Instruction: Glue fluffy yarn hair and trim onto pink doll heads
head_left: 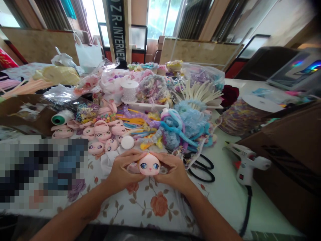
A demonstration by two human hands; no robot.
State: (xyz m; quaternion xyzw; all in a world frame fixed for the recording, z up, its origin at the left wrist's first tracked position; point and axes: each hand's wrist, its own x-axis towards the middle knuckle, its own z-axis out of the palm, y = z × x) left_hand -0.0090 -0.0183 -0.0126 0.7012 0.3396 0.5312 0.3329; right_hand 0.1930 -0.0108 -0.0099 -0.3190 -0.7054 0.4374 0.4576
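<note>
Floral-print tablecloth (155, 204) underneath, black-handled scissors (202, 169) at 3 o'clock. Left hand (122, 172) and right hand (173, 170) clasp small pink plastic doll head (148, 164) between closed fingers, face toward camera, crown at 12 o'clock.

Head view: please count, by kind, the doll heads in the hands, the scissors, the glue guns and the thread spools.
doll head, held by left hand and right hand: 1
scissors: 1
glue gun: 1
thread spools: 2, green spool and white spool
Total: 5
</note>
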